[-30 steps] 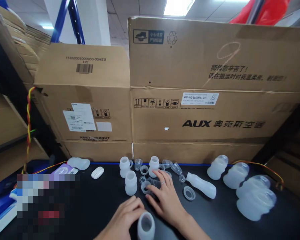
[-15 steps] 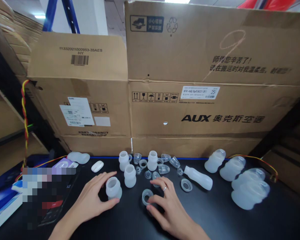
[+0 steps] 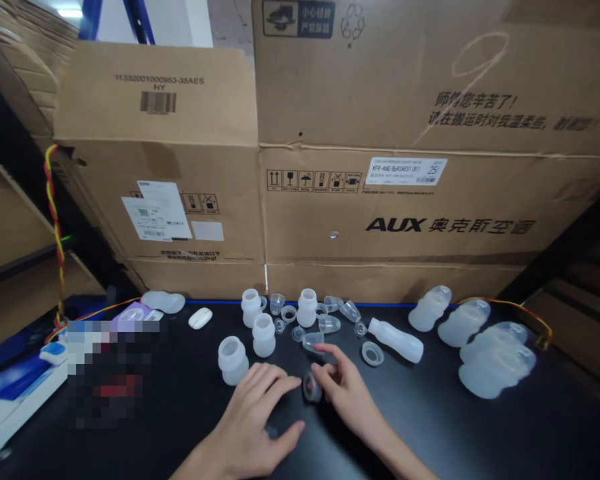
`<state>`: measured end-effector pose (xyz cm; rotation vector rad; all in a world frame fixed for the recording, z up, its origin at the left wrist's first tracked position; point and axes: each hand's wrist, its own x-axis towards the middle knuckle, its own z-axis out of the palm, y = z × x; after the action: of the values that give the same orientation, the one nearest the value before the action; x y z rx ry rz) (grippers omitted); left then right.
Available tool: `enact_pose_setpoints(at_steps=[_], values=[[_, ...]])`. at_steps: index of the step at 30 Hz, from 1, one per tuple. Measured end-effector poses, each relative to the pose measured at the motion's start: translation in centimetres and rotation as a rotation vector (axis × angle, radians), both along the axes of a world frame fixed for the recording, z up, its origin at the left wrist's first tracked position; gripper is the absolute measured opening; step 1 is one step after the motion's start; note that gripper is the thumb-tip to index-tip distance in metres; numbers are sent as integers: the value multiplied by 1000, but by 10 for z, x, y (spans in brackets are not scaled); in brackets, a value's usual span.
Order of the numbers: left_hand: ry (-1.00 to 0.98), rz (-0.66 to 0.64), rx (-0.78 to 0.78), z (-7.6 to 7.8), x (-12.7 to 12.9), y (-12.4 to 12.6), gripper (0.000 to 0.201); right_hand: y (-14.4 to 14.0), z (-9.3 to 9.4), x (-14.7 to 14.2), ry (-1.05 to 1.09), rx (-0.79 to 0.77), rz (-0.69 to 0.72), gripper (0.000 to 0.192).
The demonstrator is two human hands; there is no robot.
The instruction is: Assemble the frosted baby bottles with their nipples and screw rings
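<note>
My right hand pinches a translucent screw ring and holds it tilted on edge above the black table. Beside it on the left is my left hand, its thumb and fingers apart and nothing gripped. A small, mostly hidden piece shows under the left palm. Just beyond the left hand stands an open, frosted small bottle. Behind it are another small bottle and several clear caps, with a clear domed cap near my right index finger.
A longer white bottle lies right of the caps, near a loose ring. Several capped bottles lie at far right. A white mouse sits at left. Cardboard walls off the back of the table.
My left hand has left the nearest small bottle and moved right, towards the other hand. My right hand has picked up the ring and tilted it. The view has dipped slightly.
</note>
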<state>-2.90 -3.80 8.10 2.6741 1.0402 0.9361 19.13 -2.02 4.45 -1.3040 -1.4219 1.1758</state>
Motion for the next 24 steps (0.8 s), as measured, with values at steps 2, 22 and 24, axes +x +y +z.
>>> enact_pose_setpoints(at_steps=[2, 22, 24], values=[[78, 16, -89, -1, -1, 1, 48, 4, -3, 7, -174, 91, -30, 44], [-26, -33, -39, -30, 15, 23, 24, 4, 11, 33, -500, 379, 144, 49], [-50, -52, 3, -30, 24, 29, 25, 7, 7, 35, -446, 396, 98, 53]])
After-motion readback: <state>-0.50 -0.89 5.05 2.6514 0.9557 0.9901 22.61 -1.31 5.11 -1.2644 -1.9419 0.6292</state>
